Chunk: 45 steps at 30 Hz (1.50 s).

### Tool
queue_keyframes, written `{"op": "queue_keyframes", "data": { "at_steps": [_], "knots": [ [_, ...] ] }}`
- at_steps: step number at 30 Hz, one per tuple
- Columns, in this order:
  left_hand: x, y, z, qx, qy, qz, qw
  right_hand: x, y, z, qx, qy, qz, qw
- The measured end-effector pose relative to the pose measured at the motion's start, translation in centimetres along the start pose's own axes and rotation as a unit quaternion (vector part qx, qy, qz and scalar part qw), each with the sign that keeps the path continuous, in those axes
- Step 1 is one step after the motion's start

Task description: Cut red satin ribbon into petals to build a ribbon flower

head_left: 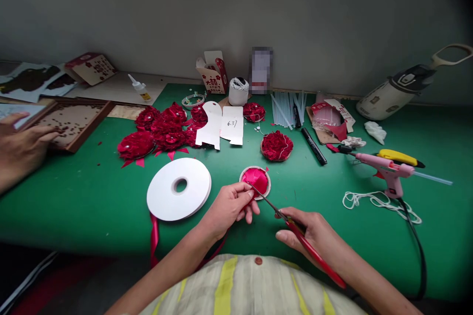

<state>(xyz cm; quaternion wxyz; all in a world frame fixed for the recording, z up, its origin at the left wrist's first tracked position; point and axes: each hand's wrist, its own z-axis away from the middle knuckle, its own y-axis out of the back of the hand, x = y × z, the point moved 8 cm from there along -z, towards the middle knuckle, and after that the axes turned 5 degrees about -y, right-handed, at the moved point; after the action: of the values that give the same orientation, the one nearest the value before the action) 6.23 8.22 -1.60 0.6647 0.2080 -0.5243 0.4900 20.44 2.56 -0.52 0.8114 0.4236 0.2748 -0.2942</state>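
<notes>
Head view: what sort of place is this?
Probably a handicraft workbench: a green table against a wall, with finished red fabric flowers, a pink glue gun and glue sticks. The right hand holds scissors.

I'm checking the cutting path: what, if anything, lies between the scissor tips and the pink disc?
Nothing visible does. The scissors in the right hand point straight at the pink disc, their tips at its near edge beside the left hand fingertips; only bare green table surrounds it.
</notes>
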Motion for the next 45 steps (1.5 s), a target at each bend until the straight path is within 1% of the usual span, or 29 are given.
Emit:
{"op": "queue_keyframes", "data": {
  "at_steps": [4, 8, 10, 13, 16, 19, 21, 23, 27, 29, 31, 33, 36, 38, 40, 43, 45],
  "knots": [
    [-0.4, 0.2, -0.3, 0.01, 0.008, -0.005, 1.0, 0.6, -0.1, -0.4, 0.003, -0.005, 0.014, 1.0],
    [-0.9, 0.5, -0.5, 0.027, 0.036, -0.002, 0.999, 0.7, -0.1, -0.8, 0.012, -0.005, 0.033, 0.999],
    [-1.0, 0.6, -0.5, 0.03, 0.046, -0.004, 0.998, 0.7, 0.1, -1.1, 0.021, -0.004, 0.041, 0.999],
    [-1.0, 1.1, 0.0, 0.027, 0.043, -0.01, 0.999, 0.7, 0.3, -1.2, 0.019, -0.001, 0.046, 0.999],
    [-1.1, 1.9, 0.9, 0.037, 0.036, -0.012, 0.999, 0.8, 0.5, -0.9, 0.01, 0.007, 0.03, 0.999],
    [-1.1, 2.3, 1.8, 0.052, 0.028, -0.007, 0.998, 0.5, 1.2, -0.4, 0.029, 0.009, -0.034, 0.999],
    [-0.7, 1.6, 2.2, 0.039, 0.016, 0.008, 0.999, -0.3, 1.7, -0.3, 0.047, 0.017, -0.098, 0.994],
    [-0.1, 0.3, 2.4, 0.014, -0.003, 0.023, 1.0, -1.7, 1.9, -0.4, 0.061, 0.036, -0.169, 0.983],
    [1.1, -2.1, 2.6, -0.037, -0.028, 0.021, 0.999, -4.5, 1.3, -1.3, 0.068, 0.076, -0.302, 0.948],
    [1.2, -2.7, 2.8, -0.053, -0.03, 0.02, 0.998, -5.3, 0.9, -1.6, 0.071, 0.083, -0.339, 0.935],
    [1.2, -2.8, 3.1, -0.059, -0.033, 0.026, 0.997, -5.5, 0.8, -1.7, 0.08, 0.09, -0.354, 0.927],
    [0.9, -2.5, 3.4, -0.058, -0.034, 0.034, 0.997, -5.5, 0.8, -1.6, 0.091, 0.1, -0.357, 0.924],
    [0.2, -2.0, 3.9, -0.049, -0.016, 0.023, 0.998, -5.3, 1.1, -1.5, 0.12, 0.124, -0.348, 0.922],
    [-0.2, -1.6, 4.0, -0.036, -0.003, 0.01, 0.999, -5.3, 1.2, -1.5, 0.136, 0.136, -0.34, 0.921],
    [-0.4, -1.2, 3.8, -0.018, -0.002, 0.005, 1.0, -5.1, 1.3, -1.6, 0.15, 0.134, -0.33, 0.922],
    [-0.3, -0.7, 3.3, 0.005, -0.016, 0.006, 1.0, -4.3, 1.5, -1.3, 0.162, 0.101, -0.285, 0.939],
    [-0.1, -0.3, 2.9, 0.017, -0.025, 0.005, 1.0, -3.4, 1.7, -0.5, 0.144, 0.069, -0.229, 0.96]
  ]
}}
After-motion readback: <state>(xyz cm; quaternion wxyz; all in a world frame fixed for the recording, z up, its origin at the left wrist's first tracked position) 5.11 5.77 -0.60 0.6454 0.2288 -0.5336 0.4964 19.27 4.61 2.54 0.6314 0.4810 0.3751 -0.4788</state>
